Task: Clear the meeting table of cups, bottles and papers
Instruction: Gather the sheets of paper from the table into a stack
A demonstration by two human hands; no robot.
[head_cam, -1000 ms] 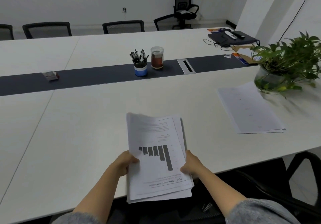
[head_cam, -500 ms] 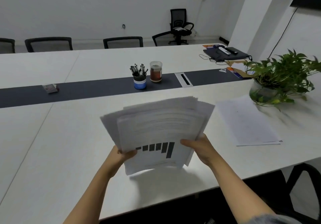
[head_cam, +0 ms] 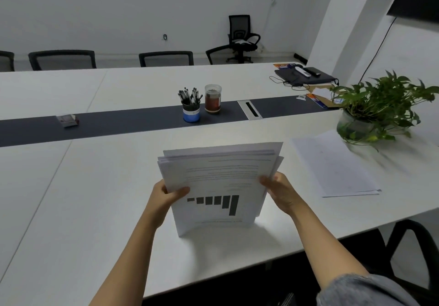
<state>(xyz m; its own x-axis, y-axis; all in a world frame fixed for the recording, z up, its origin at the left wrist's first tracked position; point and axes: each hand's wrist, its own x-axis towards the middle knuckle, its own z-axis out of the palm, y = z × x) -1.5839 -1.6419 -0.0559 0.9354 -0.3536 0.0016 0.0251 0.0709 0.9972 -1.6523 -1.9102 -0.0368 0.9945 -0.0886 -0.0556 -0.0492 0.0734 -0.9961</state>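
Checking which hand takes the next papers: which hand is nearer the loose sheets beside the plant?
Right. The right hand grips the held stack at its right edge, just left of the loose sheets; the left hand grips the opposite edge, farther off.

We stand in an office meeting room. A long white bench [head_cam: 95,187] has a dark centre strip [head_cam: 130,123] and a built-in cable port [head_cam: 250,109]. Black mesh-backed chairs [head_cam: 166,58] line its far side, and a swivel chair [head_cam: 240,37] stands by the bare white wall. On the bench are a cup of pens [head_cam: 191,109], a closed laptop [head_cam: 306,77], a potted plant [head_cam: 380,106] and a printed report [head_cam: 213,182] bearing a bar chart.
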